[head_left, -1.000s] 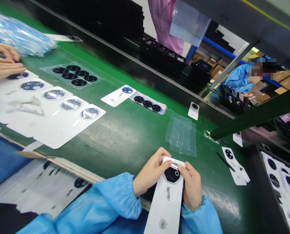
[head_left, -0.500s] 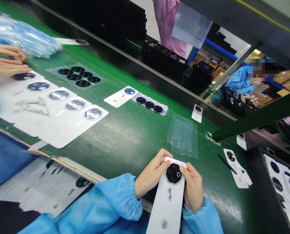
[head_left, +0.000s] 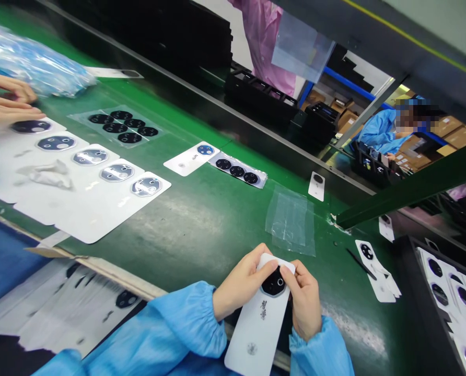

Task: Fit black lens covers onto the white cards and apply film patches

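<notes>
White phone back cover (head_left: 256, 324) pinched by left hand (head_left: 243, 284), right hand (head_left: 301, 303); thumbs hide lens edges.

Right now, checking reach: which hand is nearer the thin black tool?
Right. Both grip the white back cover; right hand sits left of the thin black tool, left hand farther left.

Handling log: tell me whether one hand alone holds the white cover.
No, the left hand and the right hand both grip the white cover near its black camera ring.
</notes>
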{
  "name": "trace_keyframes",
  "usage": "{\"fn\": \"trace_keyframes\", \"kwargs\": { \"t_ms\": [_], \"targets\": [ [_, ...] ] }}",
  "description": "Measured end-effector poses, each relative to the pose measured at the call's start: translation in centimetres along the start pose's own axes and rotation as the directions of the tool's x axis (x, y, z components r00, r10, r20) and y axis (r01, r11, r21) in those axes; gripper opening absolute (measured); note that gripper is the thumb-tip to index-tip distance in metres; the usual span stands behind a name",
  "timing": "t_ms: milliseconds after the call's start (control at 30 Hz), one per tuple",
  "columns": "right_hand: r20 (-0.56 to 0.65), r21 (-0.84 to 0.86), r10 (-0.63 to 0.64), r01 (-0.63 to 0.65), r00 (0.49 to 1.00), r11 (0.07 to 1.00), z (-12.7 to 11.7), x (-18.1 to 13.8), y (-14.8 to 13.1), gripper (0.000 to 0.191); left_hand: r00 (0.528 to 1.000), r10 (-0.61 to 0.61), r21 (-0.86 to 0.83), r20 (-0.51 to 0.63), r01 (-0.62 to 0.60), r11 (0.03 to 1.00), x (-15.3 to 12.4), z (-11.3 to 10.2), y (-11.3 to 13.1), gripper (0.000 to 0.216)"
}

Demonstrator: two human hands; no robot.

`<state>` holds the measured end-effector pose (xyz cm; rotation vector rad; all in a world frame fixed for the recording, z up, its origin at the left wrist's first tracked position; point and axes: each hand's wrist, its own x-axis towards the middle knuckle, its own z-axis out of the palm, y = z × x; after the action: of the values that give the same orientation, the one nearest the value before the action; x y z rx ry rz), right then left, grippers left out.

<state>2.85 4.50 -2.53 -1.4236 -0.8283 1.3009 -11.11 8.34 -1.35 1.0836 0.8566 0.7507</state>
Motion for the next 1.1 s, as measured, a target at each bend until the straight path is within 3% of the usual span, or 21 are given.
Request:
{"fn": "trace_keyframes", "kwargs": {
  "t_ms": [200, 433, 567, 667, 767, 867, 1100],
  "targets": [
    [0.054, -0.051, -0.024, 0.027, 0.998, 0.998, -0.1, 0.2, -0.2, 0.035, 1.0, 0.015, 0.039, 0.018, -0.015, 0.999, -0.2, -0.2, -0.1, 0.024],
    [0.233, -0.094, -0.019, 0.042, 0.972, 0.995, -0.9, -0.9, -1.7, 0.027, 0.999, 0.034, -0.007, -0.006, -0.034, 0.999, -0.2, -0.4, 0.2, 0.027],
    [0.161, -0.12, -0.05, 0.07, 0.986, 0.99, -1.0, -0.7, -1.6, 0.029, 0.995, -0.019, -0.049, 0.098, 0.024, 0.998, -0.7, -0.6, 0.7, 0.023],
    [0.103, -0.134, -0.078, 0.092, 0.992, 0.987, -0.8, -0.4, -1.2, 0.027, 0.991, -0.022, -0.012, 0.132, 0.024, 1.0, -1.2, -0.7, 0.8, 0.039],
    [0.046, -0.131, -0.115, 0.12, 0.992, 0.984, -0.1, -0.5, -0.9, 0.027, 0.996, 0.012, -0.026, 0.088, -0.009, 1.0, -1.3, -0.8, 0.5, 0.035],
    [0.07, -0.067, -0.132, 0.137, 0.989, 0.988, 1.0, -0.7, -1.0, 0.034, 0.998, 0.036, -0.046, 0.056, -0.033, 0.998, -1.2, -0.9, 0.4, 0.032],
    [0.065, -0.029, -0.133, 0.135, 0.989, 0.99, 3.2, 0.2, -1.7, 0.032, 0.976, 0.14, 0.017, -0.17, -0.139, 0.99, -1.4, -1.3, 0.8, 0.028]
  ]
}}
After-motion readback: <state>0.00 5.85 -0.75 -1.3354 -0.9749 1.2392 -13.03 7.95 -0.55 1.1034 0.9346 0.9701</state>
